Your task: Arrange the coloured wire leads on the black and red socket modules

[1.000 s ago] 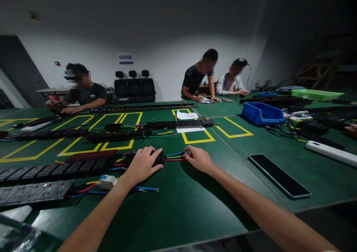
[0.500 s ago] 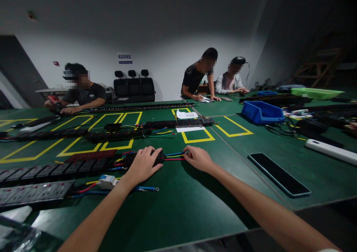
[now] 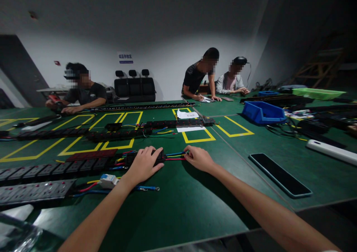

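Note:
My left hand (image 3: 145, 163) is closed over a black socket block (image 3: 160, 157), its fingers across the top and the thumb along the near side. Blue, green and red wires (image 3: 174, 156) run out of the block's right end. At their far ends my right hand (image 3: 198, 157) pinches the wires between thumb and fingertips; the wire tips are hidden there. To the left lies a long black socket strip (image 3: 75, 166) with coloured wires at its end. Nearer me is a grey socket strip (image 3: 36, 193), with a small white circuit breaker (image 3: 108, 181) beside its wires.
A phone (image 3: 279, 174) and a white bar (image 3: 331, 152) lie on the green table at right. Behind them stand a blue bin (image 3: 263, 113) and a green tray (image 3: 319, 93). More socket strips (image 3: 117, 134) lie beyond my hands. Three people are at the table's far side.
The whole view has shifted very slightly. Both hands keep the same hold on the socket block and wires.

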`<move>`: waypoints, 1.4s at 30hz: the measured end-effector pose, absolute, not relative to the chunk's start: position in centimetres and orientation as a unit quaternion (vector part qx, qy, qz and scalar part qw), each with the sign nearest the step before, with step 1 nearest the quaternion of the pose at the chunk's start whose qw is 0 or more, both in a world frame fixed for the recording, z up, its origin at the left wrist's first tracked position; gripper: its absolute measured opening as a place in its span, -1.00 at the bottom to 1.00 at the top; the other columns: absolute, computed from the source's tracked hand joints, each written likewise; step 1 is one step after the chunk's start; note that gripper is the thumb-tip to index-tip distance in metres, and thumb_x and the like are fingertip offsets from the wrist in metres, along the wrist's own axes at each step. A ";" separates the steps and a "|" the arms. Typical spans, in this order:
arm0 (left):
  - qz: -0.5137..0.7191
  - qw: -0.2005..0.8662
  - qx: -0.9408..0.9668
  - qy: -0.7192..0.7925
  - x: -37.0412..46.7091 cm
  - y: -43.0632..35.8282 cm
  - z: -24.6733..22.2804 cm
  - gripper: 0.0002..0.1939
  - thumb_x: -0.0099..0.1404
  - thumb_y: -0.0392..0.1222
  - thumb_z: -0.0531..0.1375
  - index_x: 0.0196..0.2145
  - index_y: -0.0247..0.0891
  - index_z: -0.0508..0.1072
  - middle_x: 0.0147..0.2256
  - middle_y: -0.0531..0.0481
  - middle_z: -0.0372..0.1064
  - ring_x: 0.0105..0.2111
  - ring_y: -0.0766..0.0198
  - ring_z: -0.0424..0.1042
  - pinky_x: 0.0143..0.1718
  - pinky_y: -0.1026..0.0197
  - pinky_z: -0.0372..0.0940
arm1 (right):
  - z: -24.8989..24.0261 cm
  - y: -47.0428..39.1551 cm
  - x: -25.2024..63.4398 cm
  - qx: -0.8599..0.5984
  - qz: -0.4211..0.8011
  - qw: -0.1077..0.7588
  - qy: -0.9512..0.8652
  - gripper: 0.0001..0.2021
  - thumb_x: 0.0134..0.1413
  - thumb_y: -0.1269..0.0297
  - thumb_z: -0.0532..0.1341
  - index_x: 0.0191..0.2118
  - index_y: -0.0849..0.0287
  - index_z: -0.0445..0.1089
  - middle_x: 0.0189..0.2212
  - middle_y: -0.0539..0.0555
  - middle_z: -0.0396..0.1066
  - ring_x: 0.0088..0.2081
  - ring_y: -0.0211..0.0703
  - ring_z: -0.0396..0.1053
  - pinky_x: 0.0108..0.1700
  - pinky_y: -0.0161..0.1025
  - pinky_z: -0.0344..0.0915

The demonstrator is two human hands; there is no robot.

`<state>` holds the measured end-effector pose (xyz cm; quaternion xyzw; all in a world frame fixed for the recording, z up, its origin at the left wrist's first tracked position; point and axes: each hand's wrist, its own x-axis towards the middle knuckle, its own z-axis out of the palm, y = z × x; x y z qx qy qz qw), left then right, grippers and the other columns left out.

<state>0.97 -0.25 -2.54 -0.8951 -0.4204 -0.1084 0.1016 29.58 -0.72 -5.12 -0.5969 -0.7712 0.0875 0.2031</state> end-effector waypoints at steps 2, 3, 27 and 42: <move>-0.106 0.102 -0.895 -0.420 1.0 -0.2 -2.5 -0.40 0.43 0.09 0.15 0.32 -0.20 0.22 0.05 -0.21 0.34 0.03 -0.04 0.34 0.03 -0.01 0.19 | -5.1 -0.7 29.6 -0.598 0.087 0.200 -0.772 -0.82 0.27 0.26 0.16 -0.08 0.11 0.45 -0.33 0.04 0.51 -0.37 -0.17 0.37 -0.41 -0.26 -0.06; -0.105 0.103 -0.895 -0.420 1.0 -0.2 -2.5 -0.40 0.43 0.10 0.15 0.32 -0.20 0.22 0.05 -0.21 0.34 0.03 -0.04 0.34 0.02 -0.01 0.19 | -5.1 -0.7 29.5 -0.598 0.087 0.198 -0.772 -0.82 0.27 0.26 0.16 -0.08 0.11 0.45 -0.33 0.04 0.51 -0.37 -0.18 0.37 -0.41 -0.27 -0.06; -0.103 0.121 -0.896 -0.415 1.0 -0.1 -2.7 -0.38 0.42 0.04 0.19 0.33 -0.22 0.20 0.02 -0.19 0.35 0.01 -0.02 0.34 0.02 0.01 0.19 | -5.3 -0.6 29.6 -0.596 0.083 0.194 -0.775 -0.83 0.28 0.25 0.16 -0.08 0.10 0.44 -0.35 0.02 0.50 -0.39 -0.20 0.36 -0.41 -0.27 -0.07; -0.096 0.123 -0.895 -0.419 1.2 -0.3 -2.4 -0.38 0.41 0.04 0.20 0.32 -0.23 0.22 0.02 -0.20 0.35 0.00 -0.03 0.35 0.01 -0.01 0.21 | -5.3 -0.5 29.6 -0.595 0.079 0.186 -0.778 -0.81 0.28 0.24 0.16 -0.06 0.10 0.44 -0.34 0.03 0.51 -0.37 -0.18 0.38 -0.40 -0.26 -0.04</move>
